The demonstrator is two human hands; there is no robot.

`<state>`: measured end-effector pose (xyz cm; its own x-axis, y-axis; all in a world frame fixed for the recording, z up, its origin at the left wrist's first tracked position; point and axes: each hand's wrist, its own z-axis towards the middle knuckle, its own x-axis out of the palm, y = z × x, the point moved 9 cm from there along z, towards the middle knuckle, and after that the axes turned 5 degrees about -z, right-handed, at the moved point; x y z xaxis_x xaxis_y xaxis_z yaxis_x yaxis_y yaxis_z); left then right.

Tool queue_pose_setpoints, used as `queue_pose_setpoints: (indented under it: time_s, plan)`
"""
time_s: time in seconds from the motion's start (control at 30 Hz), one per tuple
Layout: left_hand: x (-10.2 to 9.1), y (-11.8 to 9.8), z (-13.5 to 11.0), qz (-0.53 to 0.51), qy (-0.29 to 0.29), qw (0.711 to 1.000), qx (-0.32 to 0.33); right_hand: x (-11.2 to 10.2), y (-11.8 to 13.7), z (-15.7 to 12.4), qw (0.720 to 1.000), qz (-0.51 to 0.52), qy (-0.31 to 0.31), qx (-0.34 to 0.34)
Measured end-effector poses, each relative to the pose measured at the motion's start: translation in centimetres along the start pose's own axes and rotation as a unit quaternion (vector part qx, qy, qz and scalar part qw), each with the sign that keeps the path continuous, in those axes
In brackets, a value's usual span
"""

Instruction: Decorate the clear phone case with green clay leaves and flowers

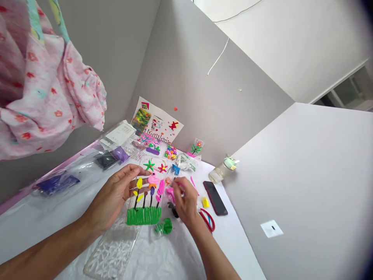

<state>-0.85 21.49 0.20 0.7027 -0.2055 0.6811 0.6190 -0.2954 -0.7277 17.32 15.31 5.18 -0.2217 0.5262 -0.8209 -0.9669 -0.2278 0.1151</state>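
One clear case (flowered, green-edged) in the left hand

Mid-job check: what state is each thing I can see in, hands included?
Left hand: gripping the clear panel
Clear panel: held, decorated with colored shapes
Right hand: curled, contents unclear
Phone: lying flat, screen dark
Red-handled scissors: lying, blades hidden
Bottle: standing, lidded
Green clay: partly wrapped
Drawing sheet: propped up
Pink garment: hanging
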Motion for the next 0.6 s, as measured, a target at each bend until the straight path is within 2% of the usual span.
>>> queue_pose_setpoints:
  time_s: [0.03, 0.07, 0.13, 0.23, 0.33, 0.4, 0.47, 0.6]
  plan:
    - [0.2, 0.2, -0.1, 0.0, 0.002, 1.0, -0.005, -2.1, -0.9, -0.6, 0.988, 0.102, -0.078, 0.086]
    - [0.4, 0.4, -0.3, -0.001, 0.004, 1.0, -0.013, -3.7, -1.6, -1.4, 0.959, 0.191, -0.141, 0.151]
    - [0.8, 0.9, -0.6, -0.001, 0.01, 1.0, -0.03, -5.9, -1.7, -2.5, 0.907, 0.299, -0.207, 0.214]
    - [1.3, 1.7, -1.4, 0.025, 0.022, 0.998, -0.056, -7.9, -0.9, -3.1, 0.849, 0.416, -0.23, 0.228]
    - [1.4, 2.6, -2.3, 0.057, 0.034, 0.995, -0.076, -8.2, -0.2, -3.9, 0.819, 0.476, -0.215, 0.237]
    - [1.4, 3.2, -2.7, 0.065, 0.043, 0.993, -0.084, -7.9, 0.3, -4.5, 0.821, 0.474, -0.204, 0.244]
    - [1.4, 3.8, -3.1, 0.069, 0.055, 0.992, -0.092, -7.6, 1.1, -4.9, 0.838, 0.45, -0.195, 0.237]
    - [1.8, 4.3, -3.7, 0.083, 0.078, 0.988, -0.103, -7.9, 3.4, -4.8, 0.903, 0.353, -0.18, 0.168]
